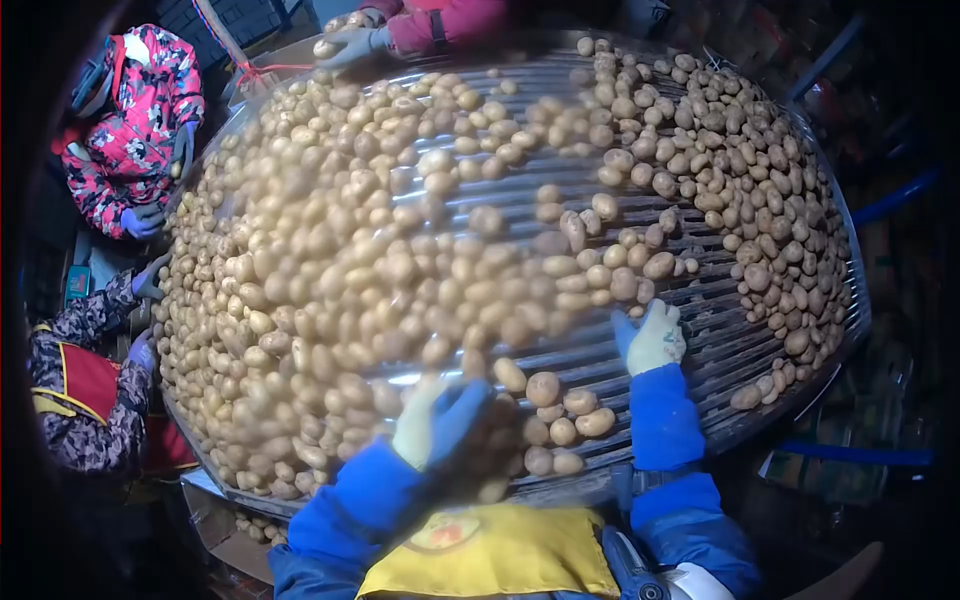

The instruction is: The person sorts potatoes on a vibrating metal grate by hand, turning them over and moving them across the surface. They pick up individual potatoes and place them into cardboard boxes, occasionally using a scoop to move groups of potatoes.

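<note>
Potatoes (250,322) lie in a broad heap over a slatted metal sorting table (700,372). Both my hands wear pale gloves with blue palms. My left hand (436,424) rests at the near edge of the heap, its thumb apart from the fingers; the fingertips are blurred. Over the bare slats to the right, my right hand (652,338) is open, with the thumb spread. Just beyond its fingertips sits a small potato (645,291). Between my hands lies a small cluster of potatoes (562,431). No potato shows in either hand.
Another bank of potatoes (790,235) lines the table's right side. A person in a pink patterned jacket (150,110) and one in a camouflage jacket (85,385) stand left. Across the table, a person's gloved hand (355,47) holds potatoes. A cardboard box (215,525) sits below the near-left edge.
</note>
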{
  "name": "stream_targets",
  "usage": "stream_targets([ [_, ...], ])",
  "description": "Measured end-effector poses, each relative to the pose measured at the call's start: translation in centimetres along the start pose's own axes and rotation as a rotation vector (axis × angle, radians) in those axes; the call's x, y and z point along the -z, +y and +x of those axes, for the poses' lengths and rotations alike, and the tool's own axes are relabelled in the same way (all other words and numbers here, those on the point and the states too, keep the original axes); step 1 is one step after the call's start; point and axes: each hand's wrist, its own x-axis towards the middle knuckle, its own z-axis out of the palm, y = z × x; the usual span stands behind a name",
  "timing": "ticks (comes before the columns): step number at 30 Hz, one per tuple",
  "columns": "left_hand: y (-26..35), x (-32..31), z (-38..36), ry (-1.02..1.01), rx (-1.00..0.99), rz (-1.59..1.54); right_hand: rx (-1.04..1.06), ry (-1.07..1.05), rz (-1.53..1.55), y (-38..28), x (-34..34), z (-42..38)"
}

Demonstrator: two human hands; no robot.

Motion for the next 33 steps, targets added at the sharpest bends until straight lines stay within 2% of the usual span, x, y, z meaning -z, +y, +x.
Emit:
stream_targets([
  [5,-0.8,-1.5,1.6,-0.121,-0.005,-0.304,0.107,0.098,-0.009,2.5,0.0,2.6],
  [8,-0.3,-1.5,1.0,-0.076,0.011,-0.262,0.084,0.111,-0.004,2.6,0.3,2.0],
  [11,-0.8,-0.6,0.8,-0.067,-0.072,-0.304,0.086,0.077,0.291,3.3,-0.2,1.7],
  [12,-0.6,-0.1,0.8,-0.082,-0.022,-0.354,0.093,0.111,0.313,3.0,-0.5,1.4],
  [14,0.0,0.5,0.7,-0.118,0.083,-0.465,0.075,0.013,0.45,2.8,-0.9,0.8],
  [17,1.3,0.2,0.7,-0.281,0.044,-0.567,-0.043,-0.203,0.702,0.9,1.7,-1.6],
  [19,5.2,-1.7,-1.4,-0.231,0.175,-0.819,-0.107,-0.339,0.897,-0.6,2.1,-3.5],
  [21,6.3,-2.4,-1.8,-0.247,0.28,-0.969,-0.112,-0.609,1.099,-2.9,3.3,-6.0],
  [23,4.9,-2.5,-0.4,-0.34,0.297,-1.031,0.093,-0.715,1.302,-5.6,4.5,-9.3],
  [25,0.1,-2.3,2.7,-0.453,0.246,-1.111,0.066,-0.595,1.14,-5.3,3.0,-8.1],
  [26,-2.3,-2.1,3.9,-0.513,0.205,-1.156,0.167,-0.442,0.878,-5.2,3.5,-6.7],
  [27,-3.2,-1.8,4.1,-0.474,0.204,-1.145,0.261,-0.289,0.613,-4.8,3.9,-5.5],
  [28,-3.9,-1.6,4.3,-0.436,0.201,-1.133,0.284,-0.214,0.541,-4.2,3.4,-4.5],
  [31,-4.0,-1.5,4.5,-0.381,0.234,-1.107,0.553,0.123,-0.026,-3.5,-0.3,-2.1],
  [33,-3.5,-1.6,4.3,-0.364,0.248,-1.105,0.514,-0.011,0.101,-3.9,-0.2,-0.3],
])
